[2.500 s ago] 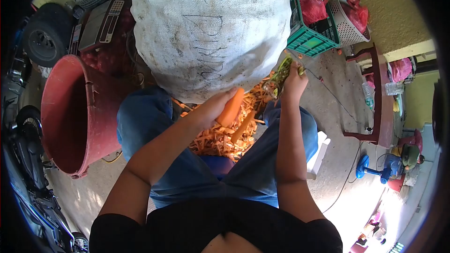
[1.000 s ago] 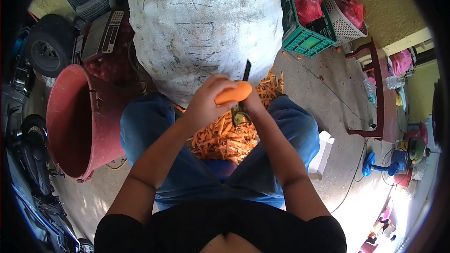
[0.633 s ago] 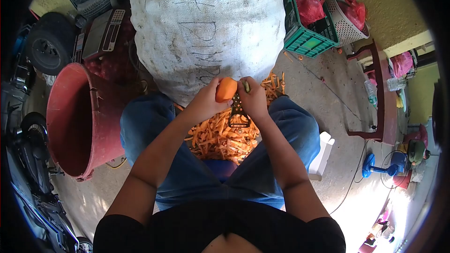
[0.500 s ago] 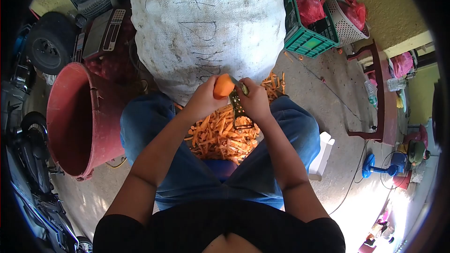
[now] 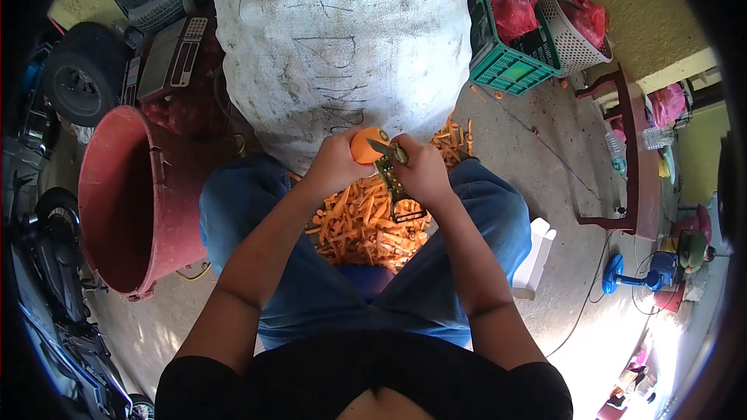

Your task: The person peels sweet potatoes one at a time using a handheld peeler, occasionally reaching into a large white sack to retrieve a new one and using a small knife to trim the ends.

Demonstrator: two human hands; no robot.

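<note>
Both hands sit close together above the gap between the knees: the left hand (image 5: 334, 163) is curled around a carrot (image 5: 362, 148), and the right hand (image 5: 424, 169) is clenched on a knife (image 5: 380, 148), with a peeler (image 5: 406, 211) hanging below the same fist.

Just beyond them stands a bulging white sack (image 5: 342, 47), its front marked with dark handwriting. To its left, a red tub (image 5: 183, 202) shows its wide mouth, and a motorbike (image 5: 58, 288) runs down the left edge. Orange peelings (image 5: 366, 225) lie heaped between the 2 knees, below the hands, with more strips to the right, beside the foot of the sack. Right of the sack, a green crate (image 5: 513, 71) holds a red plastic bag (image 5: 511, 14), and a white basket (image 5: 556, 31) stands against it. Upper left are a wheel (image 5: 80, 78) and a scale (image 5: 165, 58). Out to the right, a white box (image 5: 534, 260) lies near the right knee, with a blue fan (image 5: 661, 266) farther off.

Smallest come the things held. Dark and open-framed, the peeler slants down over the peelings. Cut end up, the carrot points toward the sack. The knife's short blade reaches left across that end, though I can't tell whether its edge is in the flesh.
</note>
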